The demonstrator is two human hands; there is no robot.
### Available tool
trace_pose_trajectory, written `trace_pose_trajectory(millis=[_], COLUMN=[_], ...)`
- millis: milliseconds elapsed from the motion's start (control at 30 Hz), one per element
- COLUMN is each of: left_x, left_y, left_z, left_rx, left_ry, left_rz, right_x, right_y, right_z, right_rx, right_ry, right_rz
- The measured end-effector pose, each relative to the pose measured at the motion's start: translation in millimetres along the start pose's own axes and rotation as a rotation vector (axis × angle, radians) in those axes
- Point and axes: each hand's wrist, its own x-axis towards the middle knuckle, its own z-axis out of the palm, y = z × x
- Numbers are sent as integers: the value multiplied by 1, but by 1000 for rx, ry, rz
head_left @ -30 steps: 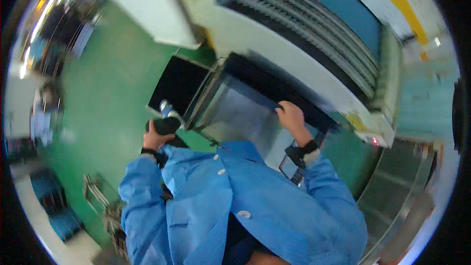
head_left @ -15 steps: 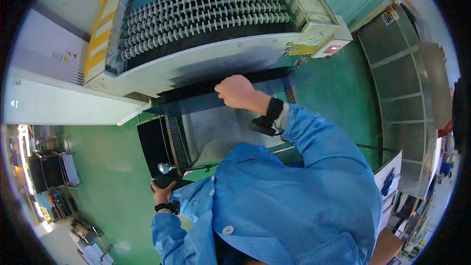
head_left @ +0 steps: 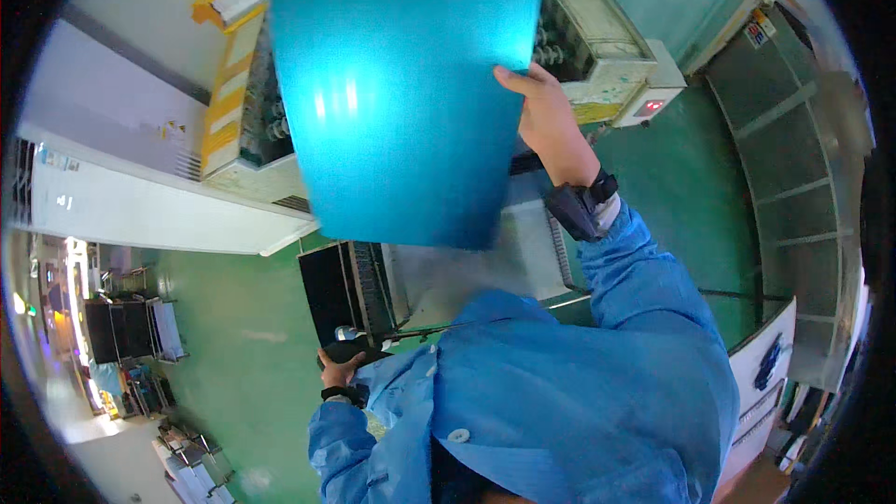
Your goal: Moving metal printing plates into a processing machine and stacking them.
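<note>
So our right hand (head_left: 553, 121) is clamped on the right edge of a shiny blue sheet (head_left: 401, 131), thumb lying on the face we can see, the other fingers mostly out of sight behind it; our left hand (head_left: 338, 373) is down low, curled around a black object (head_left: 347, 351), and honestly we can't tell what that thing is; there's a rounded blue-and-white item (head_left: 347, 333) right by it, too small to make out

The sheet is up in front of a pale roller machine (head_left: 607, 33) and covers most of the rollers; its top runs out of view, the bottom edge is a bit blurry, and it's catching bright reflections; we can't tell whether it touches the machine; both our wrists have black bands, and we're wearing a blue coat (head_left: 579, 373) with white buttons

Below the sheet sits a flat grey surface (head_left: 532, 252), with an upright-looking dark panel (head_left: 325, 294) to its left; the machine has yellow-and-white striping on its left side and a control box (head_left: 665, 93) with a red display on its right; farther out it's green floor (head_left: 233, 317), plus a tall rack (head_left: 798, 187) of grey panels over on our right
</note>
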Motion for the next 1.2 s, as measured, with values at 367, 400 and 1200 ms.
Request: trace_pose_trajectory(millis=[367,400,1200], left_x=[-8,-8,-12], left_y=[-2,-1,13], left_z=[-2,-3,-9], left_rx=[-91,-90,78], left_ry=[8,3,-78], left_rz=[-13,-18,-184], right_x=[5,3,72], right_y=[99,101,139], right_z=[-28,-25,-41], right_rx=[154,163,-11], right_ry=[-57,-36,-311], right_rz=[378,383,687])
